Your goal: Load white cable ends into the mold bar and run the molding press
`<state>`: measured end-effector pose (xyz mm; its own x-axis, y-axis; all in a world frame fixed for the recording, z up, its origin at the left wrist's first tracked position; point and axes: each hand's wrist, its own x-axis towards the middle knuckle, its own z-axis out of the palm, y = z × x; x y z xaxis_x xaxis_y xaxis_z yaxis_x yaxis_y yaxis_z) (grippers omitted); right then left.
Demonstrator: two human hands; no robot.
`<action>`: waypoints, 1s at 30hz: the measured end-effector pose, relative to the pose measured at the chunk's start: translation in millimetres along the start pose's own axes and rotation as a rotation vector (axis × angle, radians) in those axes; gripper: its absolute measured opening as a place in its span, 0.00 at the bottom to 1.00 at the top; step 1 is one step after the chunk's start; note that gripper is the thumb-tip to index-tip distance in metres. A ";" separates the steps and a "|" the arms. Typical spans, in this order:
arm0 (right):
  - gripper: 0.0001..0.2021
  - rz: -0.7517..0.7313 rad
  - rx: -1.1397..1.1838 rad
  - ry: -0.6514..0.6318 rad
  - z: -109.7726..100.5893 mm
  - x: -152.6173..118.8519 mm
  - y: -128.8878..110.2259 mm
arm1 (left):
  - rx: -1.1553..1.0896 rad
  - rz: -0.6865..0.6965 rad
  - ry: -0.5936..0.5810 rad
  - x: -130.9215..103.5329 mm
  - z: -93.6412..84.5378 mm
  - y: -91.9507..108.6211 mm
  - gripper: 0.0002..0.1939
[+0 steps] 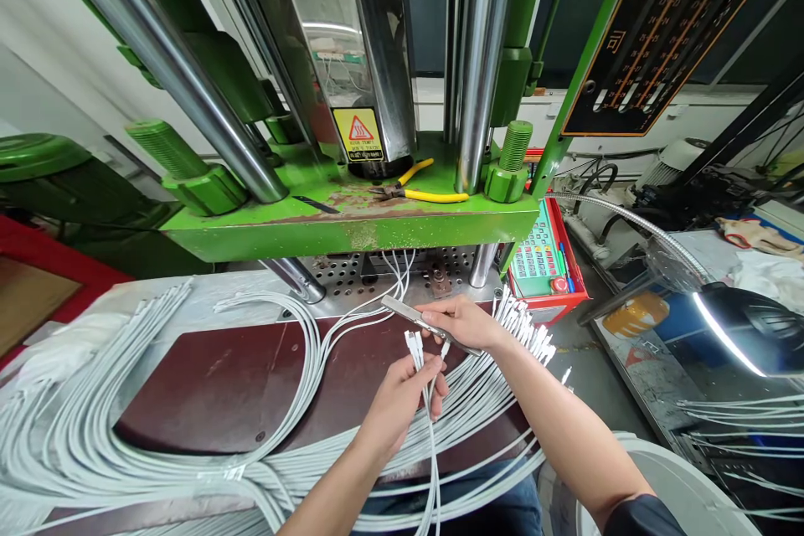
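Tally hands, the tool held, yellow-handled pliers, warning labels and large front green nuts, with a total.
Left hand and right hand: 2
Held metal tool: 1
Yellow-handled pliers: 1
Warning label: 1
Front green nuts: 2
Total: 7

Cable bundle runs across the tabletop in front of me, looped at L, plug ends at R past my wrist. My L hand, w/ a few cables in it, is mid-table, R hand w/ the hand tool just behind. Press stands at back, pliers on it, ctrl box to its R; lamp far R, tub near R.
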<state>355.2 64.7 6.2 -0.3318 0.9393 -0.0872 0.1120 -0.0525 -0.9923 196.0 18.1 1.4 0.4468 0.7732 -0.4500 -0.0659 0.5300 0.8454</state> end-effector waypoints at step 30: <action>0.17 0.078 -0.048 -0.019 -6.8 0.0 1.7 | -0.003 0.002 0.101 0.4 -5.5 -2.7 0.14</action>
<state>361.7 66.9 5.1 -0.3379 0.9264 -0.1660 0.1829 -0.1084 -0.9771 191.5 18.9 -2.7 0.3544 0.8053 -0.4753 -0.0689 0.5294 0.8455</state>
